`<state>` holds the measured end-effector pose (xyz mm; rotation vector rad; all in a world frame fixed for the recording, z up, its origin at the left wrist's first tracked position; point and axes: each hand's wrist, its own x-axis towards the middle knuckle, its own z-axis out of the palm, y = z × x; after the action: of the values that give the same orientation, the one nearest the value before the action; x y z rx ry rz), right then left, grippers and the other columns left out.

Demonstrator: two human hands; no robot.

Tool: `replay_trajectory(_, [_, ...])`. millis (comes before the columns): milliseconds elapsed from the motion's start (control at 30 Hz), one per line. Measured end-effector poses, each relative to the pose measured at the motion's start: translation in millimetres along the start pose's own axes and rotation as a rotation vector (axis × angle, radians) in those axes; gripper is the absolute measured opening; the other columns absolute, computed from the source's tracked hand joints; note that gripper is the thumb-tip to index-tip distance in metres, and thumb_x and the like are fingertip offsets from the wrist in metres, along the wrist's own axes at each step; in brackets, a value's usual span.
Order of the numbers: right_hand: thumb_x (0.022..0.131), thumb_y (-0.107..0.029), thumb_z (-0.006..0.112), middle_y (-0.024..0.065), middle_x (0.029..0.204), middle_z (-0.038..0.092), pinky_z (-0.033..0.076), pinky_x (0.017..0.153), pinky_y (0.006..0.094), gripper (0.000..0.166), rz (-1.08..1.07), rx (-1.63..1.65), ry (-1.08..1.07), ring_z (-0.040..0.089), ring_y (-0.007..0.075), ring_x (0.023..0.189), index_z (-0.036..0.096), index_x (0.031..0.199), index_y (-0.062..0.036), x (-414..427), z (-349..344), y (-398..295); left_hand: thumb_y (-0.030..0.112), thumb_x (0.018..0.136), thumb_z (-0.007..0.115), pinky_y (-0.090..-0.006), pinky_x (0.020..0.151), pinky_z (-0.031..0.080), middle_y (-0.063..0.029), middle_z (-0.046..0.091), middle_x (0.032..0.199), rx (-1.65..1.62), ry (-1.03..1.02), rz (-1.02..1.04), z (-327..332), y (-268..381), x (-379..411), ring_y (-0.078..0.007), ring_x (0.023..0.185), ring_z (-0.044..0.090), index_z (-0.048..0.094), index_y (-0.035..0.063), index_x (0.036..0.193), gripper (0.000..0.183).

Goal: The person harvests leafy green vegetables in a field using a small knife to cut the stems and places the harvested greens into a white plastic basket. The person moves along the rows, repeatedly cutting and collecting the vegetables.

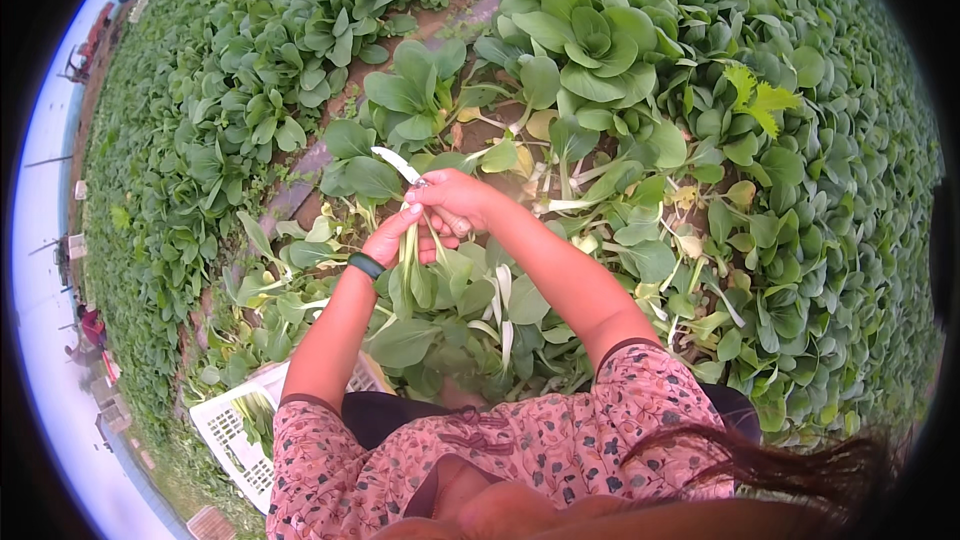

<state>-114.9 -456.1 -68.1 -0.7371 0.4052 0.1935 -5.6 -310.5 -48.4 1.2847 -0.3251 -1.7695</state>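
Note:
My right hand (450,201) is closed around a small knife, its pale, slightly curved blade (397,163) pointing up and left. Pressed close to it, my left hand (388,237) grips a small bunch of bok choy (411,270). The bunch hangs with its leaves towards my body, and its stem ends lie near the fingers of both hands. A dark bangle (366,265) circles my left wrist. Where the hands meet, the knife handle is mostly hidden. Under my forearms lie loose bok choy leaves (405,343) and white stalks (506,341).
At my lower left stands a white slatted plastic crate (259,491) with greens inside. Standing bok choy (592,45) grows ahead and densely on both sides. A strip of plastic mulch (296,180) runs diagonally on the left. A distant person (91,326) appears at the far left.

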Motion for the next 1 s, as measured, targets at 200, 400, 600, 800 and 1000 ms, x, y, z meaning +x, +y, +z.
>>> replay_trajectory(200, [0.089, -0.02, 0.059, 0.0038, 0.061, 0.054, 0.039, 0.035, 0.0244, 0.017, 0.032, 0.016, 0.007, 0.049, 0.0107, 0.044, 0.055, 0.095, -0.0045, 0, -6, 4, 0.055, 0.09, 0.047, -0.0268, 0.063, 0.052, -0.0069, 0.063, 0.108, 0.01, -0.014, -0.042, -1, -1, 2, -0.025, 0.102, 0.064, 0.055, 0.0099, 0.101, 0.047])
replay_trajectory(400, [0.084, -0.018, 0.063, 0.0029, 0.063, 0.055, 0.04, 0.038, 0.0251, 0.018, 0.042, -0.2, -0.038, 0.05, 0.0106, 0.045, 0.056, 0.095, -0.0053, -10, -13, 2, 0.042, 0.088, 0.057, -0.029, 0.066, 0.053, -0.0064, 0.063, 0.109, 0.144, 0.145, -0.062, 12, -1, -4, -0.0234, 0.092, 0.066, 0.057, 0.0088, 0.109, 0.039])
replay_trajectory(600, [0.079, -0.019, 0.065, 0.003, 0.064, 0.055, 0.042, 0.043, 0.0292, 0.02, 0.069, -0.791, 0.138, 0.052, 0.013, 0.048, 0.055, 0.091, -0.006, -21, -37, -2, 0.026, 0.076, 0.063, -0.0458, 0.07, 0.05, -0.0174, 0.066, 0.085, 1.507, 0.535, 0.02, -3, -5, -17, -0.0349, 0.079, 0.064, 0.058, 0.0106, 0.107, 0.034])
replay_trajectory(800, [0.086, -0.03, 0.054, 0.009, 0.071, 0.058, 0.045, 0.049, 0.0341, 0.031, -0.265, -0.84, 0.699, 0.058, 0.0192, 0.055, 0.054, 0.101, -0.0033, 19, -82, 11, 0.025, 0.078, 0.063, -0.0465, 0.063, 0.048, -0.013, 0.064, 0.081, 1.645, 0.728, 0.348, 10, 26, 21, -0.0348, 0.076, 0.062, 0.053, 0.0112, 0.095, 0.024])
replay_trajectory(1000, [0.088, -0.015, 0.045, 0.0195, 0.081, 0.06, 0.049, 0.048, 0.0393, 0.027, -0.2, -0.645, 0.78, 0.061, 0.028, 0.057, 0.048, 0.11, 0.0007, 83, -95, 34, 0.006, 0.066, 0.069, -0.0384, 0.076, 0.052, -0.0083, 0.044, 0.133, 2.014, 0.607, 0.518, 3, 72, 104, -0.0272, 0.1, 0.057, 0.052, 0.0161, 0.119, 0.057])
